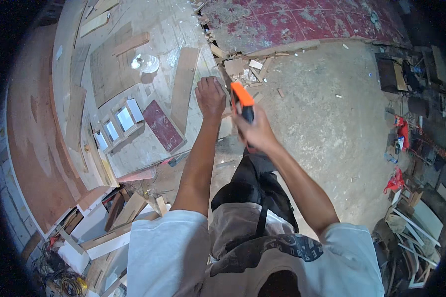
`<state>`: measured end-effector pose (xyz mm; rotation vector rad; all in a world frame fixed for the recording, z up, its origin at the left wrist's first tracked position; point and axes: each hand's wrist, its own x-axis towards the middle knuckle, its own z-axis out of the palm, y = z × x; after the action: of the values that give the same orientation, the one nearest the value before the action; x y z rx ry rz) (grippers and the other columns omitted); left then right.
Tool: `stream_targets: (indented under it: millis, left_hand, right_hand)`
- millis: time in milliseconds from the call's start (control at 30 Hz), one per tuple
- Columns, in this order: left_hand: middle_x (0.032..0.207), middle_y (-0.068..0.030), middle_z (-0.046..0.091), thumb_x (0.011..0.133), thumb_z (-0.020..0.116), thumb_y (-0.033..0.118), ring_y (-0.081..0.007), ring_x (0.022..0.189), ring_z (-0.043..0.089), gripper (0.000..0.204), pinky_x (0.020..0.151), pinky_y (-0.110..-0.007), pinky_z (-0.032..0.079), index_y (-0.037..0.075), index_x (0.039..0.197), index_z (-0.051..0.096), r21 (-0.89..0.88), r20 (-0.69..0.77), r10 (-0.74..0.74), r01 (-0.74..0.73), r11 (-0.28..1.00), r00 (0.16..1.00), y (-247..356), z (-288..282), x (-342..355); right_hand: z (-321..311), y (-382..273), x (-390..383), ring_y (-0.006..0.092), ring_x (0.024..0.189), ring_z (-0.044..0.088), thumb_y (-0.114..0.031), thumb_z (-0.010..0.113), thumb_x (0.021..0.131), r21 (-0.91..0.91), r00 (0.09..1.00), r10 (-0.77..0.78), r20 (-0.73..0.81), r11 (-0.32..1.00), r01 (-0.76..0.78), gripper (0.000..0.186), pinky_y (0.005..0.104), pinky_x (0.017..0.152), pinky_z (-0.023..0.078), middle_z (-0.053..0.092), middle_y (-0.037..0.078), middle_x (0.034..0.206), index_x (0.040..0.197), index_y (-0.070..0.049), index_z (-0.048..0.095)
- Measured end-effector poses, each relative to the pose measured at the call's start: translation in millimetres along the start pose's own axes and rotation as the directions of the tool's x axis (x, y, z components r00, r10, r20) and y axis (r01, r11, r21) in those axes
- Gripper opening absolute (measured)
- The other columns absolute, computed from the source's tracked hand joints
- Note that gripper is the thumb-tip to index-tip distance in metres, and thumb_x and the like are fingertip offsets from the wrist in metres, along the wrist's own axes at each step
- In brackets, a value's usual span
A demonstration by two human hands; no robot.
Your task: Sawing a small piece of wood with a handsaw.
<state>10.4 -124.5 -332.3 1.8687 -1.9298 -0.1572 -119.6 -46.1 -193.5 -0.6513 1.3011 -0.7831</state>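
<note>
My left hand (pixel 211 97) is closed, knuckles up, at the right edge of the pale worktable (pixel 161 91). Whatever lies under its curled fingers is hidden. Just to its right, my right hand (pixel 255 129) grips a tool with an orange-and-black handle (pixel 242 95). Motion blurs the hand and tool, and no blade or working end can be made out. A long wooden board (pixel 185 74) lies on the table left of my left hand. Nearer me is a dark red panel (pixel 163 125), beside a small white frame with openings (pixel 119 120).
A clear round container (pixel 145 63) and a short plank (pixel 131 43) sit farther back on the table. Wood offcuts (pixel 243 69) litter the floor past its edge. Scrap timber (pixel 119 218) is piled at lower left, more scrap (pixel 416 227) at right, near red bags (pixel 395 179).
</note>
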Motion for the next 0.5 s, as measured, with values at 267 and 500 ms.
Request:
stream_targets:
  millis: [267, 500]
  left_hand:
    - [0.095, -0.0120, 0.055, 0.094, 0.043, 0.018, -0.0288, 0.092, 0.052, 0.021, 0.082, -0.041, 0.039, 0.005, 0.095, 0.059, 0.022, -0.014, -0.006, 0.007, 1.000, 1.000, -1, -4, 3]
    - [0.096, -0.0116, 0.055, 0.094, 0.042, 0.019, -0.0286, 0.094, 0.052, 0.022, 0.082, -0.041, 0.039, 0.005, 0.096, 0.059, 0.047, 0.023, -0.035, 0.034, 0.998, 0.999, -9, -4, 2]
  right_hand:
    - [7, 10, 0, 0.0103, 0.049, 0.048, -0.003, 0.055, 0.082, -0.078, 0.972, -0.233, -0.005, 0.970, 0.232, 0.011, 0.0302, 0.046, 0.040, 0.045, 0.002, 0.061, 0.088, -0.006, 0.047]
    - [-14, -19, 9, 0.0113, 0.065, 0.049, -0.006, 0.059, 0.083, -0.154, 0.974, -0.228, 0.001, 0.962, 0.226, 0.020, 0.0270, 0.060, 0.042, 0.050, 0.003, 0.070, 0.101, 0.000, 0.051]
